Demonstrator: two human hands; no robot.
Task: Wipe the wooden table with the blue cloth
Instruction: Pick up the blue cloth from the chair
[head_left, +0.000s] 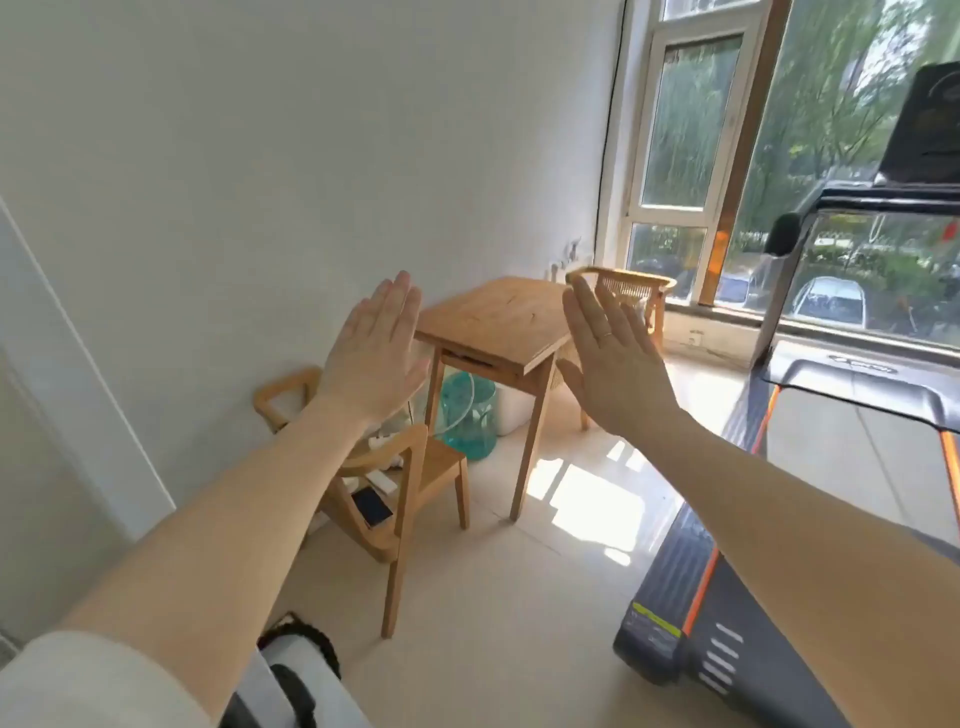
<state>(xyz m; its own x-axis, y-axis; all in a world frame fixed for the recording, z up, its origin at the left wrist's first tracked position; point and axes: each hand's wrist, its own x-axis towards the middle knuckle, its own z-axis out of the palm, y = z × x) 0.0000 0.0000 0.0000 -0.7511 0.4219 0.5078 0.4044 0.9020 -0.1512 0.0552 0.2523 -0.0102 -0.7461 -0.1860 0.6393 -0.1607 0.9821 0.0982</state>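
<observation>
The small wooden table (498, 322) stands against the white wall across the room, its top bare. Both my arms are stretched out in front of me. My left hand (374, 353) is raised with straight fingers, left of the table in the view. My right hand (613, 358) is raised the same way, overlapping the table's right corner in the view. Both hands hold nothing and are well short of the table. No blue cloth is in view.
A wooden chair (410, 478) with a phone (371, 506) on it stands left of the table. A teal water jug (467, 415) sits under the table. Another chair (631, 286) stands behind it by the window. A treadmill (810, 519) fills the right side.
</observation>
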